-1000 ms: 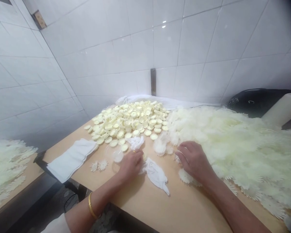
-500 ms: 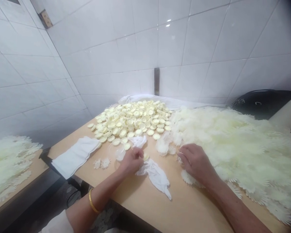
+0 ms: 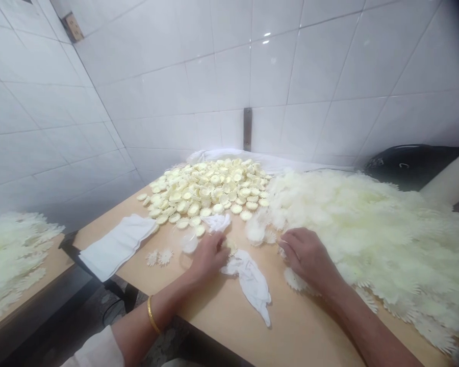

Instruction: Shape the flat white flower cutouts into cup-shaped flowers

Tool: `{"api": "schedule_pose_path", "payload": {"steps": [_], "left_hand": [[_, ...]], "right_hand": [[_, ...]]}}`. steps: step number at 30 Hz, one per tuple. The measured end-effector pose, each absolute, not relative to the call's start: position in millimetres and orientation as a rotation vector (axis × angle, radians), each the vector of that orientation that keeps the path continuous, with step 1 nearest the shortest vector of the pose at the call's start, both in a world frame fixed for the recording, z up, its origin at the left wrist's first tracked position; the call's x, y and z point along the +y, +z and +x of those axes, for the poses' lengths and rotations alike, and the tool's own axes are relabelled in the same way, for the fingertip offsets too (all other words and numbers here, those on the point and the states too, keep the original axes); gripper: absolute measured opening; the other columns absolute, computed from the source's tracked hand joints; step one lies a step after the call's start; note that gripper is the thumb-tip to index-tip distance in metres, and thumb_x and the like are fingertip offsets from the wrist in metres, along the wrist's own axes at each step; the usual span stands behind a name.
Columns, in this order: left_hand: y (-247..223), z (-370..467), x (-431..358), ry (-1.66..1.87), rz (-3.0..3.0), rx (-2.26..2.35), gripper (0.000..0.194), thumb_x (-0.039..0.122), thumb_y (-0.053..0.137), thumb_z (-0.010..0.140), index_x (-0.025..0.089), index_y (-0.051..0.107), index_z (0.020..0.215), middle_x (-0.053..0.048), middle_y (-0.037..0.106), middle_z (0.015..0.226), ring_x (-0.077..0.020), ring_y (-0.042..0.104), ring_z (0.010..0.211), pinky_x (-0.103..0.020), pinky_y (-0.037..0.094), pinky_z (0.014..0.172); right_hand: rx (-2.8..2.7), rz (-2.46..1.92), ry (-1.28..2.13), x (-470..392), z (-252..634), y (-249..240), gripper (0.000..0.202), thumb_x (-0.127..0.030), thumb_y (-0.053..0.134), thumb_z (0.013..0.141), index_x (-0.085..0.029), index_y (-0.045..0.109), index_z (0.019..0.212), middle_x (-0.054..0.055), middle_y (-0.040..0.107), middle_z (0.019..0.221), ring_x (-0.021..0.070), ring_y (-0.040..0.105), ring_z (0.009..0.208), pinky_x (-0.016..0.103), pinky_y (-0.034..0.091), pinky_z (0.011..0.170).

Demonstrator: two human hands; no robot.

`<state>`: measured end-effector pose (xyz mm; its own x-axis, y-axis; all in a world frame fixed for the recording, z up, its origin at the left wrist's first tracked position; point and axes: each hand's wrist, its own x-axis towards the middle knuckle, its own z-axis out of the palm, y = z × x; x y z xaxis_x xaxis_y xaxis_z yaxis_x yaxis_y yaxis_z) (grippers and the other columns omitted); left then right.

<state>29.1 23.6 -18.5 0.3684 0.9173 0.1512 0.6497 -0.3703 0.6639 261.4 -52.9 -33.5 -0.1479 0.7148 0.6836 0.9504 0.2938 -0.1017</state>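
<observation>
My left hand [image 3: 209, 257] is closed, its fingertips at a small pale toothed piece [image 3: 230, 247] above a crumpled white cloth [image 3: 250, 283]. My right hand [image 3: 306, 255] is pinched, thumb against fingers; what it holds, if anything, is too small to make out. It is beside the edge of a large heap of thin pale toothed discs [image 3: 352, 214]. Behind my left hand are a white crumpled piece [image 3: 217, 222] and a clear round dish [image 3: 189, 241]. Farther back lies a pile of small yellowish cups with jagged rims [image 3: 214, 188].
Folded white cloth [image 3: 117, 244] lies at the table's left edge, near two flower-shaped discs [image 3: 159, 257]. Another table with discs [image 3: 15, 255] stands at far left. A black bag [image 3: 416, 165] is at the back right, before the tiled wall [image 3: 199, 92].
My left hand has moved slightly right, over the cloth, and the cloth's loose end has shifted. The small toothed piece looks tilted differently. My right hand has hardly moved.
</observation>
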Motion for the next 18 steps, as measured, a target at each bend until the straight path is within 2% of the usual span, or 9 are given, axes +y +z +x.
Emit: {"api": "schedule_pose_path", "payload": {"steps": [5, 8, 13, 18], "left_hand": [[-25, 26, 28, 0.741, 2.159, 1.31, 0.016, 0.028, 0.042, 0.072, 0.018, 0.035, 0.061, 0.004, 0.034, 0.056, -0.0098, 0.033, 0.053, -0.022, 0.024, 0.049], [-26, 26, 29, 0.715, 2.212, 1.321, 0.015, 0.027, 0.037, 0.075, 0.019, 0.033, 0.063, 0.004, 0.034, 0.056, -0.0099, 0.032, 0.054, -0.022, 0.023, 0.05], [-23, 28, 27, 0.648, 2.346, 1.338, 0.012, 0.024, 0.034, 0.076, 0.019, 0.032, 0.065, 0.004, 0.036, 0.057, -0.0106, 0.033, 0.054, -0.022, 0.022, 0.05], [-13, 27, 31, 0.398, 2.379, 1.392, 0.016, 0.035, 0.046, 0.072, 0.019, 0.043, 0.071, 0.002, 0.043, 0.057, -0.0127, 0.039, 0.054, -0.023, 0.023, 0.048]], "right_hand": [[-1.919, -1.503, -0.461, -53, 261, -32, 0.022, -0.021, 0.039, 0.085, -0.015, 0.057, 0.074, 0.007, 0.056, 0.076, 0.0185, 0.049, 0.073, 0.032, 0.038, 0.068], [-1.915, -1.51, -0.454, -54, 261, -32, 0.023, -0.023, 0.038, 0.086, -0.016, 0.057, 0.074, 0.007, 0.056, 0.075, 0.0186, 0.05, 0.073, 0.032, 0.038, 0.068], [-1.928, -1.521, -0.427, -54, 260, -31, 0.022, -0.022, 0.038, 0.086, -0.015, 0.057, 0.075, 0.008, 0.056, 0.075, 0.019, 0.049, 0.072, 0.032, 0.038, 0.067], [-1.934, -1.504, -0.418, -53, 260, -33, 0.022, -0.02, 0.038, 0.086, -0.015, 0.056, 0.074, 0.008, 0.055, 0.075, 0.0183, 0.047, 0.071, 0.032, 0.038, 0.066]]}}
